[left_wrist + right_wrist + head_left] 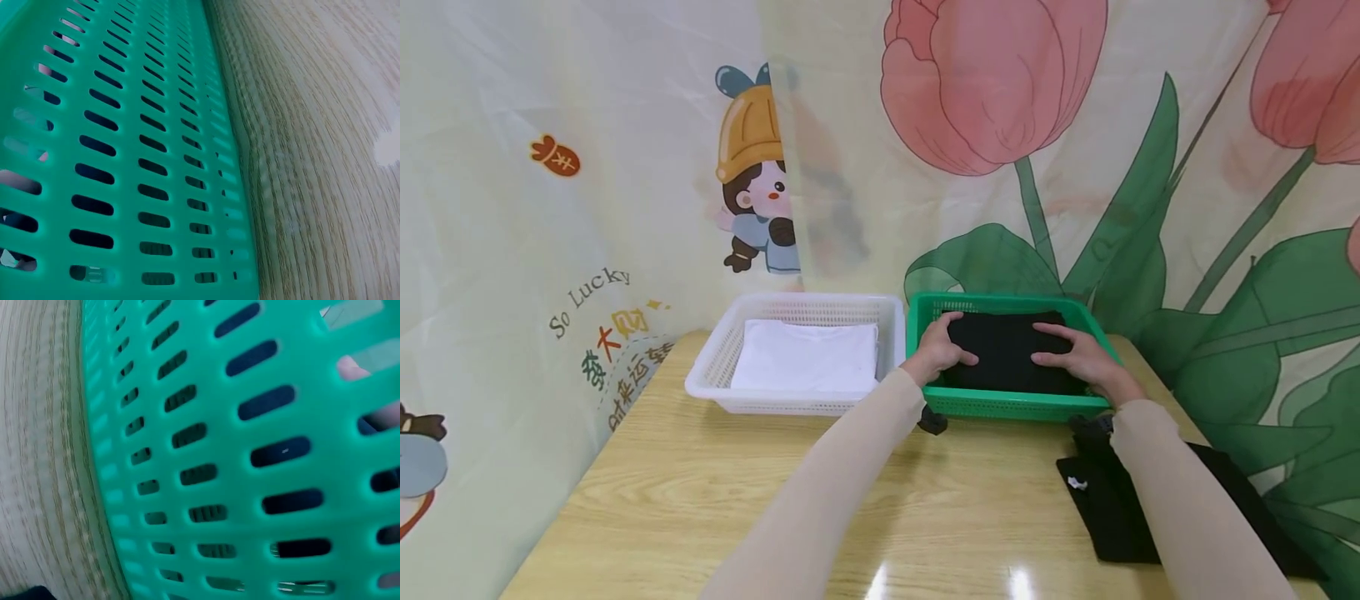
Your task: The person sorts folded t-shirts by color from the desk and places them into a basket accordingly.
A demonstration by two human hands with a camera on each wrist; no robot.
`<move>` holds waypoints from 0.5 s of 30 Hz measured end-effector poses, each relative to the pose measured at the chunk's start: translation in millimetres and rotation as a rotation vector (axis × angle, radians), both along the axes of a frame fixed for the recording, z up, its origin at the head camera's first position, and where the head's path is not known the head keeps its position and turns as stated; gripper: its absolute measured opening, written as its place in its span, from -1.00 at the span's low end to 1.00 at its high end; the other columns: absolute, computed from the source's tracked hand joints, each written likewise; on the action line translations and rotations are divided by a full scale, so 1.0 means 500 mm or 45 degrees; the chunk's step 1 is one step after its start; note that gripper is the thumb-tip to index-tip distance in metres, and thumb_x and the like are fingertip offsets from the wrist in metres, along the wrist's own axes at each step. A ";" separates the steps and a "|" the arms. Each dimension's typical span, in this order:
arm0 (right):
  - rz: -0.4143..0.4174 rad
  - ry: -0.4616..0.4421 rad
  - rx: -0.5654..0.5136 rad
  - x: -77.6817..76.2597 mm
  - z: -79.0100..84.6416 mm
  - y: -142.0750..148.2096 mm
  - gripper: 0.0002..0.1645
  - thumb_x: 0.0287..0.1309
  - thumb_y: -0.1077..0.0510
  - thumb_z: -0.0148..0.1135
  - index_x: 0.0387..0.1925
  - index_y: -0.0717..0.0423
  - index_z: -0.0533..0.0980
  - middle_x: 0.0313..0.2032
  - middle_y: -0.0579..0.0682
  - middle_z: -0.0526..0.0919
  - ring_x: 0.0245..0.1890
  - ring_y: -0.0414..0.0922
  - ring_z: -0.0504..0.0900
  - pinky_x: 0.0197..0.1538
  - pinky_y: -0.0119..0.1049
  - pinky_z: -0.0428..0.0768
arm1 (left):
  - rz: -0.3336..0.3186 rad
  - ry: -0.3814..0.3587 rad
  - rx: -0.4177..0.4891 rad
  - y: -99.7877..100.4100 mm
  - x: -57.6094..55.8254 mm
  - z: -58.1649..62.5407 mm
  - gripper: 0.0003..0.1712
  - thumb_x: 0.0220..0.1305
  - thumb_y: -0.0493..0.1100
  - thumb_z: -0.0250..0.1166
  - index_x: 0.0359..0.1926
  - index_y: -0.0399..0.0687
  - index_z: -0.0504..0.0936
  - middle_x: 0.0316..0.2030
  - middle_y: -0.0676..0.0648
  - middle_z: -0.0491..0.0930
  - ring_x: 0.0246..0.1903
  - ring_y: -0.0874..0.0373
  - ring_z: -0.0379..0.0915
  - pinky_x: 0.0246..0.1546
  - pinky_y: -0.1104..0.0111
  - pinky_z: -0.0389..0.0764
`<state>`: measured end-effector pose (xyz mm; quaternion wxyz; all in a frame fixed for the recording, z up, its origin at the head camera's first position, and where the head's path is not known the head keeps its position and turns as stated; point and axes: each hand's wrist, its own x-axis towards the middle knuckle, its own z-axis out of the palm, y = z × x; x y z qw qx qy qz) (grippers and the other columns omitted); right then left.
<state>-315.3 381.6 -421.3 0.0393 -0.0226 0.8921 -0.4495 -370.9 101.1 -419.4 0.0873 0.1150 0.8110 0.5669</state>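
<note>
A folded black cloth (1000, 354) lies flat inside the green basket (1007, 406) in the head view. My left hand (942, 346) reaches over the front rim, its thumb and fingers spread on the left part of the cloth. On the right part of it rests my right hand (1078, 358), thumb and fingers also spread and fairly straight. Both wrist views look at the slotted basket wall (128, 156), (231, 481) from outside. Dark cloth and bits of a hand show through the slots, and the rest of each hand is hidden there.
Left of the green basket stands a white basket (700, 375) with a folded white garment (808, 357) in it. More black cloth (1112, 508) lies at the table's right, partly under my right forearm. Behind the wooden table (700, 508) hangs a printed curtain (850, 125).
</note>
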 end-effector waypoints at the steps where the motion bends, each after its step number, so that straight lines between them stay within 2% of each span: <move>1: -0.001 -0.002 0.002 0.000 0.002 0.000 0.02 0.39 -0.12 0.44 0.68 -0.01 0.15 0.66 0.37 -0.11 0.55 0.41 -0.01 0.44 0.47 0.14 | 0.002 -0.001 0.003 0.000 0.002 0.001 0.07 0.10 -0.44 0.61 0.57 0.14 0.36 0.55 -0.16 0.27 0.43 -0.12 0.30 0.37 0.01 0.51; 3: -0.004 -0.010 0.005 0.000 0.003 0.000 -0.01 0.40 -0.08 0.43 0.67 0.00 0.17 0.66 0.37 -0.11 0.53 0.41 0.01 0.44 0.46 0.15 | 0.011 -0.009 0.004 0.000 0.005 0.003 0.07 0.10 -0.45 0.61 0.57 0.13 0.36 0.55 -0.17 0.28 0.42 -0.13 0.32 0.35 0.00 0.52; 11: 0.013 -0.032 0.037 -0.003 0.001 0.001 0.02 0.39 -0.11 0.44 0.67 0.00 0.16 0.65 0.39 -0.12 0.61 0.45 -0.13 0.47 0.51 0.07 | 0.024 -0.075 -0.043 0.007 -0.001 0.003 0.04 0.12 -0.44 0.60 0.55 0.22 0.38 0.55 -0.10 0.26 0.37 -0.04 0.36 0.32 0.10 0.55; 12: 0.013 -0.031 0.041 -0.003 0.000 0.002 0.02 0.39 -0.11 0.44 0.67 0.01 0.16 0.65 0.39 -0.11 0.60 0.45 -0.11 0.47 0.50 0.09 | 0.021 -0.076 -0.038 0.006 -0.001 0.003 0.03 0.13 -0.45 0.59 0.55 0.21 0.38 0.55 -0.11 0.26 0.37 -0.05 0.36 0.31 0.10 0.56; 13: 0.013 -0.035 0.043 -0.003 0.000 0.002 0.01 0.38 -0.12 0.44 0.67 0.00 0.16 0.64 0.40 -0.09 0.53 0.48 0.05 0.45 0.48 0.15 | 0.020 -0.074 -0.029 0.004 0.001 0.004 0.03 0.14 -0.45 0.58 0.55 0.19 0.38 0.55 -0.13 0.26 0.36 -0.06 0.37 0.31 0.08 0.56; 15: 0.018 -0.038 0.046 -0.002 0.001 0.000 0.00 0.39 -0.11 0.43 0.67 0.00 0.16 0.64 0.40 -0.09 0.44 0.45 0.13 0.41 0.41 0.22 | 0.017 -0.056 -0.008 0.000 0.005 0.007 0.01 0.13 -0.48 0.57 0.54 0.14 0.39 0.54 -0.17 0.27 0.36 -0.09 0.37 0.30 0.05 0.56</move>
